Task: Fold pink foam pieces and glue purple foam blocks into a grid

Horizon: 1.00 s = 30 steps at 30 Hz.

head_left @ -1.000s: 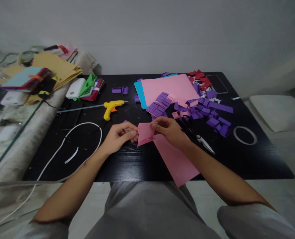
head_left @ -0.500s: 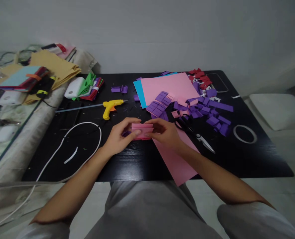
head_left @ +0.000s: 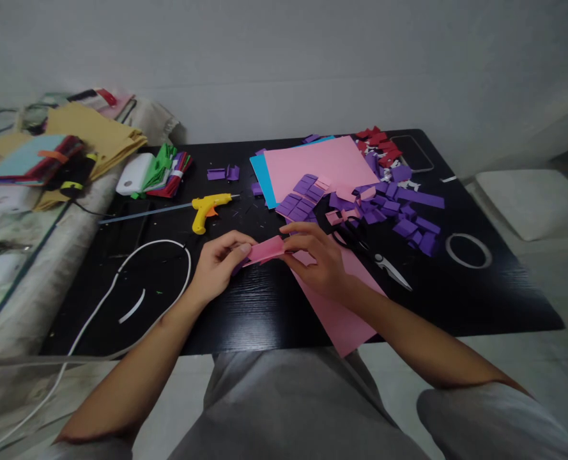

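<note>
Folded pink piece (head_left: 264,250) held at both ends, turned since the earlier frame.
Your left fingers (head_left: 237,257) pinch its left end, with a bit of purple (head_left: 238,266) showing just below them; your right fingers (head_left: 307,243) close on its right end. Half a second ago it lay level with both thumbs on its face; now it slants, right end higher, and your right thumb has moved off to the edge. It is above the tabletop (head_left: 250,322). Nearer you and right of the piece lies a pink sheet (head_left: 344,306), partly under your right forearm; farther right of it, the scissors (head_left: 382,260); beyond and left of it, the yellow glue gun (head_left: 206,208).
</note>
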Each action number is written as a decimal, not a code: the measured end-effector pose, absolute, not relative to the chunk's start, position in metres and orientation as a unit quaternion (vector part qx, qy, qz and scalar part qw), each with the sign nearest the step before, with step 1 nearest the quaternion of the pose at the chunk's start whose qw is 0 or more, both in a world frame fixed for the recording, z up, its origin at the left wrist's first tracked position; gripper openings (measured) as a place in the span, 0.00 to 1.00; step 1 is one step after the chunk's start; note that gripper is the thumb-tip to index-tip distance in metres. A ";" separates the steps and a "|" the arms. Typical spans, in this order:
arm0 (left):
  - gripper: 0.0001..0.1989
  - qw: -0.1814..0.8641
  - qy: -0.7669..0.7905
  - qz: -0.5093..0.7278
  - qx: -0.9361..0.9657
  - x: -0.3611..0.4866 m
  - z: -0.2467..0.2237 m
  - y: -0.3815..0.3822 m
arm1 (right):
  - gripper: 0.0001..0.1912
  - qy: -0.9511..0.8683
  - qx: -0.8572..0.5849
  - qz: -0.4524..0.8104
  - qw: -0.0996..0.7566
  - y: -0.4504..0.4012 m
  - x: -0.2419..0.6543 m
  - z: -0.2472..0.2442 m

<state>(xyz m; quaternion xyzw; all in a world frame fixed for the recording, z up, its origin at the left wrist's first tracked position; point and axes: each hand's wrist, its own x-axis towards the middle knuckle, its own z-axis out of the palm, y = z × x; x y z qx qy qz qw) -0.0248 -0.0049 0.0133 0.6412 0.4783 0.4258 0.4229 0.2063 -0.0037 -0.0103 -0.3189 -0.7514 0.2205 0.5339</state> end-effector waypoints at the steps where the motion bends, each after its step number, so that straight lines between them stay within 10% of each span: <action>1: 0.11 0.414 0.479 0.433 0.642 -0.024 0.013 -0.006 | 0.04 -0.757 -0.314 0.204 0.535 -0.003 0.207 -0.010; 11: 0.11 0.260 0.464 0.477 0.700 -0.022 0.008 -0.016 | 0.09 -0.752 -0.325 0.206 0.536 -0.001 0.209 -0.010; 30: 0.16 0.303 0.425 0.442 0.730 -0.024 0.010 -0.013 | 0.15 -0.647 -0.391 0.393 0.523 -0.005 0.203 -0.012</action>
